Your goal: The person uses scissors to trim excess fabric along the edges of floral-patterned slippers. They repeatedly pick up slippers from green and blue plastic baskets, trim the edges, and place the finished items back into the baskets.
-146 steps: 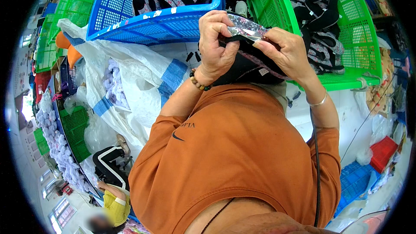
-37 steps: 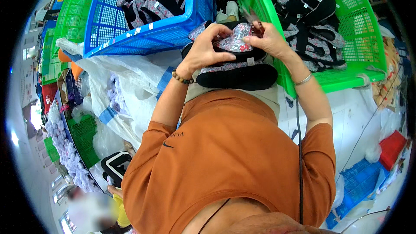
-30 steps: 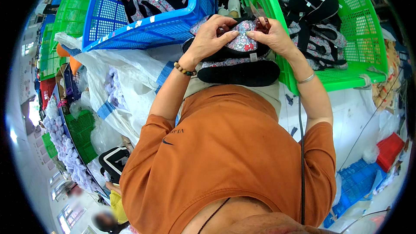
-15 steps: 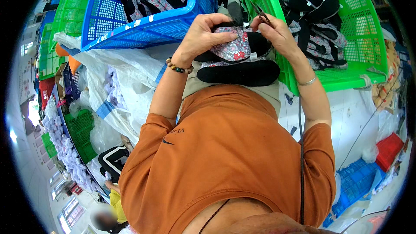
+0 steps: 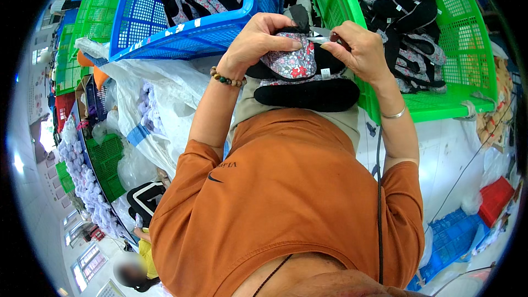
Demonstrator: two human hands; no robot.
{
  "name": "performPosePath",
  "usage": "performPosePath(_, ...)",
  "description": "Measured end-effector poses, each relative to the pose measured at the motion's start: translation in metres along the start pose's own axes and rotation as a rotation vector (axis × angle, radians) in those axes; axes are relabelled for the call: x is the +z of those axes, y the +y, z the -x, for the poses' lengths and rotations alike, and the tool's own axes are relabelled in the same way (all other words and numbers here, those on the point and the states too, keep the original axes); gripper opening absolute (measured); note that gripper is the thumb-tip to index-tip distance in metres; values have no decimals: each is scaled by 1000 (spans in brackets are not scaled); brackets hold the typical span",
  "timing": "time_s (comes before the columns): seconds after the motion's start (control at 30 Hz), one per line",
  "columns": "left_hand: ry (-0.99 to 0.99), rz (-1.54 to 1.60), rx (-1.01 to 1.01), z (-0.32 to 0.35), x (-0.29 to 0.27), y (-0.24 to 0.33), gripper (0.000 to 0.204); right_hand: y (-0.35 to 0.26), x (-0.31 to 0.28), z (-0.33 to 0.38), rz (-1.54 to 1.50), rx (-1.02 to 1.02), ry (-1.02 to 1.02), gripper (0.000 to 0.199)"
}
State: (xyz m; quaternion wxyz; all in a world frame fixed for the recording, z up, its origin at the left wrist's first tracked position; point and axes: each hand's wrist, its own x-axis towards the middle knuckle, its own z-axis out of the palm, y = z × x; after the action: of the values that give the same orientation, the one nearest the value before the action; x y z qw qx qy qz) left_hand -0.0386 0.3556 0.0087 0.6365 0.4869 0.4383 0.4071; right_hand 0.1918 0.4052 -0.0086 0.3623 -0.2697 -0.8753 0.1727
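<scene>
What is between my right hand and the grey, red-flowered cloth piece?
Silver metal scissor blades, held in your right hand, point toward the cloth piece there in the head view.

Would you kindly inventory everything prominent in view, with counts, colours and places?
Floral pieces: count unclear, grey, red and black, on the lap
Scissors: one pair, silver blades, near those pieces
Front-left basket: one, blue, holding similar pieces
Front-right basket: one, green, holding similar pieces
Crumpled sheeting: one piece, white and blue, left
Crate: at least one, blue, lower right
Bin: one, red, far right
Co-worker: one, yellow top, lower left
Left hand: one, bare, pinching a floral piece
Right hand: one, bare, on the scissors
</scene>
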Motion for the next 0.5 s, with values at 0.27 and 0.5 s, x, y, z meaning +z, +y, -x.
performPosePath(0.27, -55, -44, -67, -9, 1, -2, 17, -1, -4, 1, 262, -78, 50, 36)
performPosePath(0.5, -93, -22, -87, -11, -6, 10, 16, 2, -8, 0, 277, -90, 80, 37)
